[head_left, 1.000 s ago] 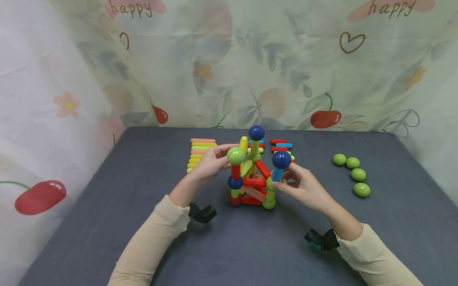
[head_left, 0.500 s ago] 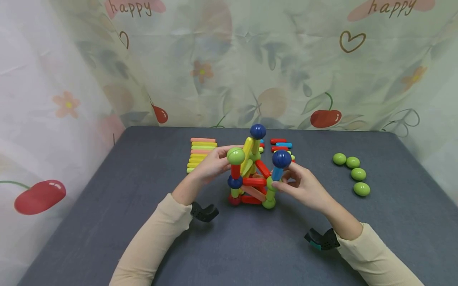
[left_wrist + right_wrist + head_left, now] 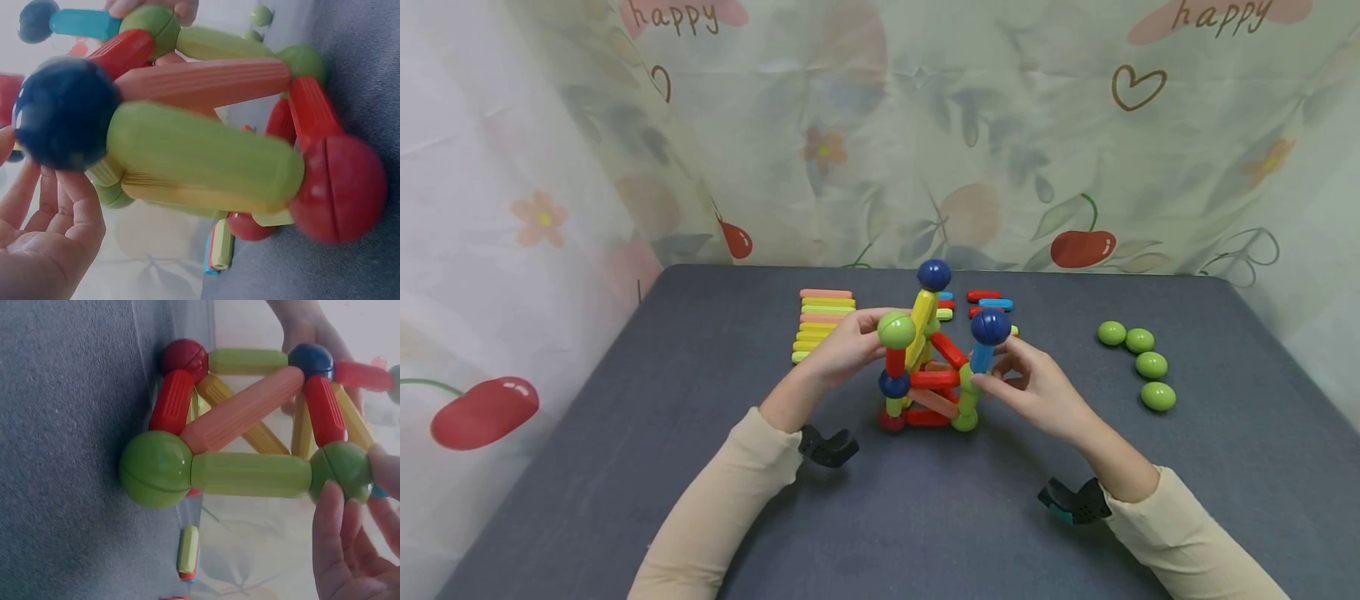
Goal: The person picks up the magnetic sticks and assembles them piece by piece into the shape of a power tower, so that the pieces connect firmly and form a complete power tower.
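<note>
A toy frame of coloured sticks and balls stands mid-table, with a red ball and a green ball at its foot. My left hand reaches behind the upper light-green ball and holds a slanted yellow stick, its fingertips partly hidden. This stick's top meets the high dark-blue ball. On the right, my right hand pinches the green ball under an upright blue stick, which carries another dark-blue ball. A salmon stick crosses the near side diagonally.
Loose pink, yellow and green sticks lie in a row behind my left hand. Red and blue sticks lie behind the frame. Several green balls rest at the right. A printed curtain hangs behind the table.
The yellow stick at my left hand has tilted right until its top meets the high blue ball, which has shifted slightly. My right hand stays at its corner.
</note>
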Demonstrator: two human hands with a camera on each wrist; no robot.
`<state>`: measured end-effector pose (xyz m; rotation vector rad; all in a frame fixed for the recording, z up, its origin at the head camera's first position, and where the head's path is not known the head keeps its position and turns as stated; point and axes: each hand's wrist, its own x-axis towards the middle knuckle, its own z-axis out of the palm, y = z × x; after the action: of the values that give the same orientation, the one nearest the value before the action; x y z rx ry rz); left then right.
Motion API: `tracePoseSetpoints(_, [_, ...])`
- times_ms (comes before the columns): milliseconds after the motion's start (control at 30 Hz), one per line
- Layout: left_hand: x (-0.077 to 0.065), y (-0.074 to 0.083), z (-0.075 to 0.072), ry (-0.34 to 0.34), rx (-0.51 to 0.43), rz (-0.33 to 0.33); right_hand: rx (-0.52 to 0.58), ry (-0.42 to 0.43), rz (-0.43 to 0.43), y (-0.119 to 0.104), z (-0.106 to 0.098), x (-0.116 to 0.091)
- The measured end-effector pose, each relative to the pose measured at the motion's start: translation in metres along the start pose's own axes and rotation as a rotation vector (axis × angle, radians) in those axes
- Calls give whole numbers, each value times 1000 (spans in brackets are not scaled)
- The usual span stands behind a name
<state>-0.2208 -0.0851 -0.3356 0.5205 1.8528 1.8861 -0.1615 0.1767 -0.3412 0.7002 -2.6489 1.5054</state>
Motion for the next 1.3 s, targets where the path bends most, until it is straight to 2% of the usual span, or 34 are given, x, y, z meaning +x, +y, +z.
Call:
tracePoseSetpoints(133, [-8,-2,-1,-2,21,6,-45,26,46,-1,-3,2])
tracePoseSetpoints(267, [-16,-3,2,-12,43,19,-64,29,44,3,-8,7])
tracePoseSetpoints(567, [-34,-7,26,61,39,-30,9,-85,86,11,-21,23])
tracePoseSetpoints(667, [-38,-8,26,59,32,-35,45,-117,106,13,-23,27])
tracePoseSetpoints(733, [-40,-9,20,55,47,-24,60,-127,112,15,-24,28])
tracePoseSetpoints(833, [-40,-11,3,99,145,-10,73,-129,114,17,-23,29])
tracePoseSetpoints(933, [-37,-16,-21,186,342,0,81,-130,116,17,-22,29])
tracePoseSetpoints(1067, [-34,-26,-51,266,622,-38,90,-131,120,18,-22,28])
tracePoseSetpoints(1167, [-34,-32,-65,248,749,-106,95,-128,121,18,-21,28])
tracePoseSetpoints(1300, [-33,-35,-72,203,848,-164,103,-124,127,17,-21,28])
